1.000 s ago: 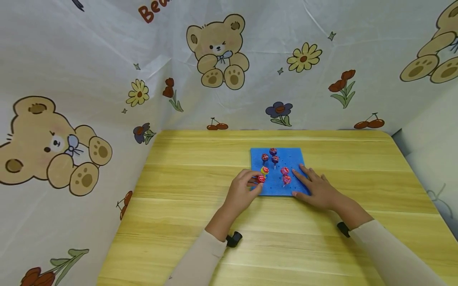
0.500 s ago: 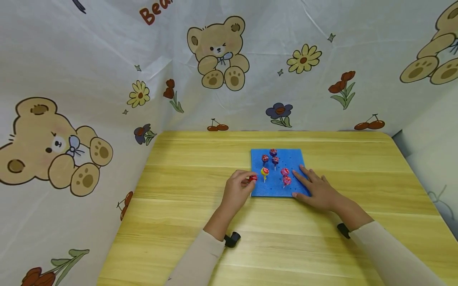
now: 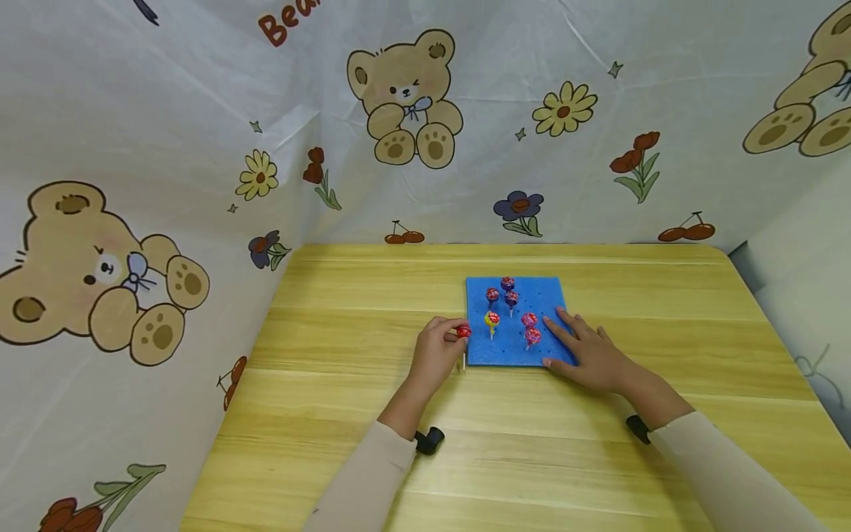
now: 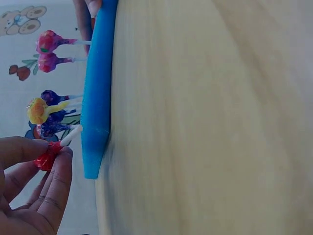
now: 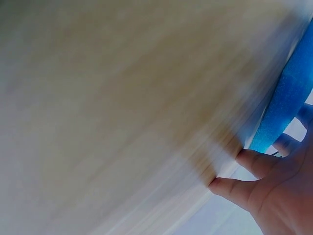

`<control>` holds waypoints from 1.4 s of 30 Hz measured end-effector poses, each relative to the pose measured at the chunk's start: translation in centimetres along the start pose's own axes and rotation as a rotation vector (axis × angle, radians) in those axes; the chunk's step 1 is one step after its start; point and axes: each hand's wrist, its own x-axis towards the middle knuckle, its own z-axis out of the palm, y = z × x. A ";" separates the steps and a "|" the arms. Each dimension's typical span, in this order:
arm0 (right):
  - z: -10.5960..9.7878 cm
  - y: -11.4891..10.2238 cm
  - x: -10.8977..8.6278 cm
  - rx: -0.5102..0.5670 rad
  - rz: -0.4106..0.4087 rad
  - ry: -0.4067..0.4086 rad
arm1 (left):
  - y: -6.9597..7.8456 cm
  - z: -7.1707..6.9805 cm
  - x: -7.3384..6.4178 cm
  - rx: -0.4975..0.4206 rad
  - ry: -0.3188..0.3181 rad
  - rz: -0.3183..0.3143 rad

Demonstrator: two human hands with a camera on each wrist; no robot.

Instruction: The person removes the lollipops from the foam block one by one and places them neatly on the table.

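My left hand (image 3: pixel 433 358) pinches a red-wrapped lollipop (image 4: pixel 47 157) by its head, between thumb and fingers. Its white stick (image 3: pixel 464 360) points down beside the left edge of a blue foam board (image 3: pixel 501 356); in the left wrist view the stick's tip overlaps the board's edge. My right hand (image 3: pixel 595 356) rests with spread fingers at the board's right side, some fingertips on the foam and others on the table. Standing in the board are a yellow lollipop (image 3: pixel 492 318), two pink lollipops (image 3: pixel 533 336) and three dark purple ones (image 3: pixel 511 298).
The board lies on a wood-grain table (image 3: pixel 346 318), with small holes dotted over its top. Behind and to the left hangs a white cloth (image 3: pixel 465 199) printed with bears and flowers. A black wrist device (image 3: pixel 430 441) sits by the left cuff.
My left hand has carried the red lollipop leftward, from in front of the yellow one to the board's left edge, and its stick now shows. My right hand stays in place.
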 end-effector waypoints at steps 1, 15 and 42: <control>0.0 0.0 0.0 -0.001 0.001 -0.001 | -0.1 0.0 0.1 0.004 0.000 -0.011; -0.2 -0.2 0.1 0.000 0.002 -0.001 | -0.7 -0.2 1.5 0.121 -0.055 -0.117; -0.6 -0.7 -0.1 0.020 0.021 -0.025 | -1.0 0.0 2.6 0.161 -0.045 -0.128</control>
